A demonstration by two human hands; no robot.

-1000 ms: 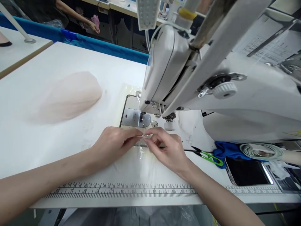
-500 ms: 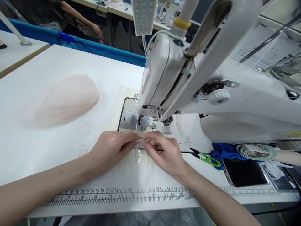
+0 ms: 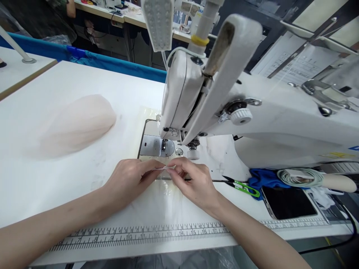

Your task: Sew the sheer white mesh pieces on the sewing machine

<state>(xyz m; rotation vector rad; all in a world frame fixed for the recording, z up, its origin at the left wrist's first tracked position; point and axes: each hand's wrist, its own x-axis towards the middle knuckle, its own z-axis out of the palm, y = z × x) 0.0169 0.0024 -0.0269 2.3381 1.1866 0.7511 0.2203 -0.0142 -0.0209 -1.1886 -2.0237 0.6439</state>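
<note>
Between my two hands, just in front of the sewing machine (image 3: 179,86), is a small thin white strip (image 3: 165,168). My left hand (image 3: 129,177) pinches its left end between thumb and forefinger. The thumb and fingertips of my right hand (image 3: 196,183) close on the other end. What the strip is made of is too small to tell. Beyond the fingertips lie the metal needle plate (image 3: 149,145) and the presser foot (image 3: 163,145), with no cloth under it. A sheer pale pink fabric piece (image 3: 81,123) lies flat on the table to the left.
Green-handled thread snips (image 3: 246,189), a blue cloth (image 3: 260,177), a coil of pale cord (image 3: 300,177) and a phone (image 3: 288,201) sit at the right. A printed ruler (image 3: 148,237) runs along the table's front edge. Another person (image 3: 42,18) is at the back left.
My fingertips have drawn slightly apart, showing a little more of the strip. The view has shifted a bit. The other person's outstretched hand at the back has pulled away.
</note>
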